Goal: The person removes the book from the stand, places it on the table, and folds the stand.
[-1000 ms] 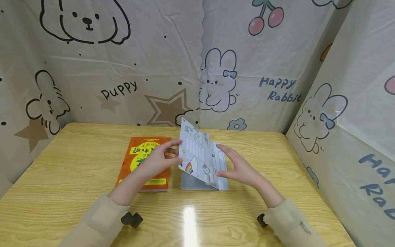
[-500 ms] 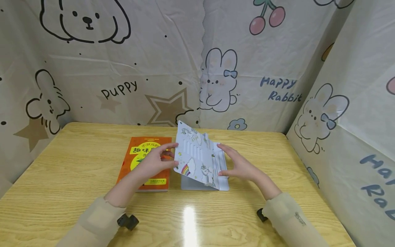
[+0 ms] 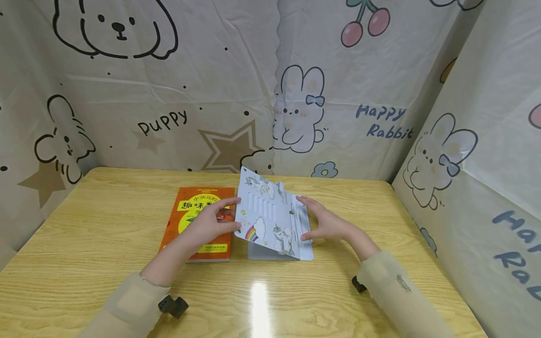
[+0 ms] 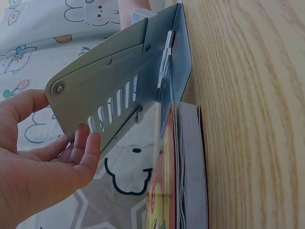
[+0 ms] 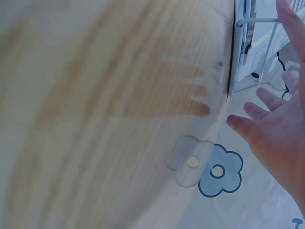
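A white metal book stand (image 3: pixel 258 206) with unicorn and rainbow prints stands mid-table, its slotted back panel tilted up from the base plate (image 3: pixel 270 253). My left hand (image 3: pixel 207 227) holds the panel's free left edge between thumb and fingers. The panel's bare underside and corner rivet (image 4: pixel 59 88) show in the left wrist view, with curled fingers (image 4: pixel 88 148) beside it. At the stand's right side, my right hand (image 3: pixel 331 226) has its thumb and fingers spread near the lip and wire holder (image 5: pixel 259 20). Whether its fingertips press there is unclear.
An orange book (image 3: pixel 211 256) with a yellow printed cover lies flat, close to the left of the stand. Printed cloth (image 3: pixel 169 117) hangs behind and at both sides of the wooden table (image 3: pixel 93 225).
The back panel has tipped further left and down, with my left hand moving left along with it. My right hand stays by the stand's right side, almost unmoved.
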`<state>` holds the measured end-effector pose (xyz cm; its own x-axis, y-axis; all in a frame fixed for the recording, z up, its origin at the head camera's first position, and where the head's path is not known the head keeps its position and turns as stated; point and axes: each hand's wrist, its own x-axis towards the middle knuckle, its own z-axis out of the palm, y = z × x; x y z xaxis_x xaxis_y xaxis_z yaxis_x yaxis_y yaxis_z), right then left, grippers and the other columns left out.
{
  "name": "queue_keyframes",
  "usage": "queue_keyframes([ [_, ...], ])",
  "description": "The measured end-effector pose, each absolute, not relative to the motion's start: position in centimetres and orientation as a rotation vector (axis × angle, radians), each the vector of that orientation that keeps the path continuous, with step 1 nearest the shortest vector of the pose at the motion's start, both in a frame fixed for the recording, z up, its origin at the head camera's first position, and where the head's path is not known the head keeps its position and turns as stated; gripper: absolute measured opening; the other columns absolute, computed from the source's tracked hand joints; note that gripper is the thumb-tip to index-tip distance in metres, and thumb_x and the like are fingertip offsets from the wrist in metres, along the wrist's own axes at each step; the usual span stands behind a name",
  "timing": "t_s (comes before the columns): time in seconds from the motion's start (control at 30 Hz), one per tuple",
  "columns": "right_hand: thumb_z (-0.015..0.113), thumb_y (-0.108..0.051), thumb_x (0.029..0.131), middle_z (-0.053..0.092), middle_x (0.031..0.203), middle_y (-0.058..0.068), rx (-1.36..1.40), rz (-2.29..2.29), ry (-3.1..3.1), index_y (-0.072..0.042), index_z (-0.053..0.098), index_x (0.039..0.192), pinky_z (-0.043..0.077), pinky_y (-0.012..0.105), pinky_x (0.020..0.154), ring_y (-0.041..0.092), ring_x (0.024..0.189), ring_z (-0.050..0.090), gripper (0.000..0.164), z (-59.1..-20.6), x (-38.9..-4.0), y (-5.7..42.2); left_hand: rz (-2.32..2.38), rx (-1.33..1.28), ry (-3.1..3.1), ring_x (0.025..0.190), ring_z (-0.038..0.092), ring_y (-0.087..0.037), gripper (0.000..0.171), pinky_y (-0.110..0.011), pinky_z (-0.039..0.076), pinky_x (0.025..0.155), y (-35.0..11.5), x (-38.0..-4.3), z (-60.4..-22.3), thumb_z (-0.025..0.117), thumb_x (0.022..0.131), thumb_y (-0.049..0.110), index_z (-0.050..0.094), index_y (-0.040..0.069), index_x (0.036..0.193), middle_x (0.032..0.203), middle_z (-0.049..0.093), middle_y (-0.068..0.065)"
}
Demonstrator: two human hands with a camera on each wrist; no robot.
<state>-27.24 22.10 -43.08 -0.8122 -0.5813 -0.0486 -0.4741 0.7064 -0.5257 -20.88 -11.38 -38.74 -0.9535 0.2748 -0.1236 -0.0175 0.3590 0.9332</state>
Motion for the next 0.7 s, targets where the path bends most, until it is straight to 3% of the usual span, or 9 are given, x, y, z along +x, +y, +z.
queue_keyframes([
  [0.37,0.078,-0.047,0.058,0.004,0.150,0.003,-0.898,-0.718,2.599,-0.029,0.005,0.143,0.014,0.049,0.107,0.024,0.136,0.005,0.113,-42.94,-28.23,21.81,1.668,0.195,2.328,0.103,0.048,-0.023,0.061,-0.026,0.050,0.077,-11.57,-20.54,-38.83,0.070,0.076,0.025,0.043,0.029,0.130,0.113,0.050,-0.006],
  [0.7,0.077,-0.045,0.061,0.004,0.149,0.004,-0.856,-0.654,2.597,-0.032,0.005,0.143,0.020,0.049,0.105,0.025,0.135,0.008,0.109,-42.69,-28.34,21.71,1.682,0.199,2.311,0.101,0.049,-0.024,0.063,-0.025,0.049,0.077,-11.63,-20.52,-39.31,0.071,0.075,0.024,0.043,0.027,0.130,0.111,0.051,-0.007],
])
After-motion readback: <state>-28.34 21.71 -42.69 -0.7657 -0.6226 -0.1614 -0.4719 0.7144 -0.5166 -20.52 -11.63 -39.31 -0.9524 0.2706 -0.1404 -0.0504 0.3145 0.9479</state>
